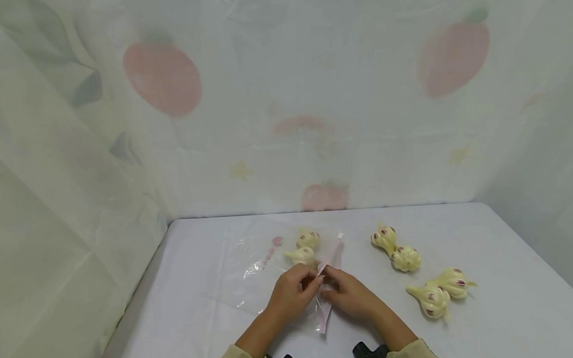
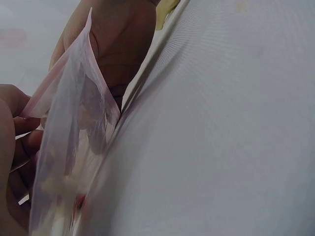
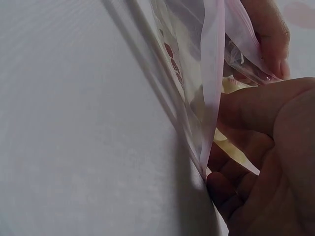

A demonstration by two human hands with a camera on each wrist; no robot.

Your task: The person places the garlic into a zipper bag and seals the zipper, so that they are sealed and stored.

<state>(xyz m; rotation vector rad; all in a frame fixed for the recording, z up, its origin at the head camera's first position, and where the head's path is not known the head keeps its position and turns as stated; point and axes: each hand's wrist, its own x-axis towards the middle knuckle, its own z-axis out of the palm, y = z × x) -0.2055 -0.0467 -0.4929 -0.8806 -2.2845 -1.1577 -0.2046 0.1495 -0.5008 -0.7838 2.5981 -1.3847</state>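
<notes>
A clear plastic zip bag (image 1: 253, 278) with a pink-edged mouth lies flat on the table, its mouth spread between the two hands. Inside it show two garlic bulbs (image 1: 302, 255), pale yellow with purple streaks. The left hand (image 1: 291, 292) pinches one pink edge (image 2: 49, 86) of the mouth between thumb and finger. On the opposite side, the right hand (image 1: 353, 294) grips the other pink strip (image 3: 212, 73), its fingers curled at the opening. Yellow garlic (image 3: 231, 147) shows behind those fingers in the right wrist view.
Right of the hands lie two pairs of garlic bulbs, one farther back (image 1: 405, 258) and one nearer (image 1: 434, 301). A white cloth covers the table (image 1: 177, 314). Printed curtains (image 1: 311, 91) hang behind and at both sides. Black wrist mounts (image 1: 371, 354) sit near the sleeves.
</notes>
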